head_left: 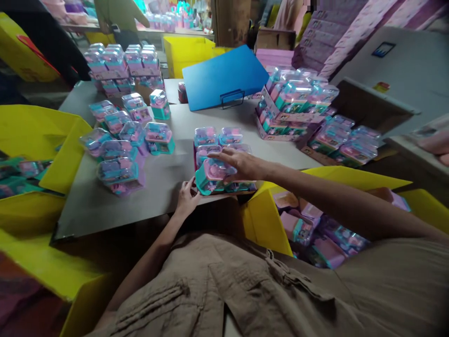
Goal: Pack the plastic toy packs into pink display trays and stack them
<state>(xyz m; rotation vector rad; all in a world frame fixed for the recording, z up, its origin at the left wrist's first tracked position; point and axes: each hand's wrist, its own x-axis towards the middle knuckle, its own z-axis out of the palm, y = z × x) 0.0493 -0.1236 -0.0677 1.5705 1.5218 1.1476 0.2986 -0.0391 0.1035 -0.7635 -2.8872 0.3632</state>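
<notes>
A toy case [212, 175] is held by the right hand [242, 164] over its lid, above the tray [224, 154] – the left hand [185, 199], fingers spread, touches its 7 o'clock corner. Judged light, stiff, slick – best gripped by the sides.

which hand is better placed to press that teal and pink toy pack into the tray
Probably the right hand: it lies on top of the teal and pink clear-lidded toy pack. The left hand only touches the tray's near edge.

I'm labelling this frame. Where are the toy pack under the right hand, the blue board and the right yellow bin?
toy pack [210, 180], head view, teal side.
blue board [224, 75], head view, flat face.
right yellow bin [266, 220], head view, near wall.
</notes>
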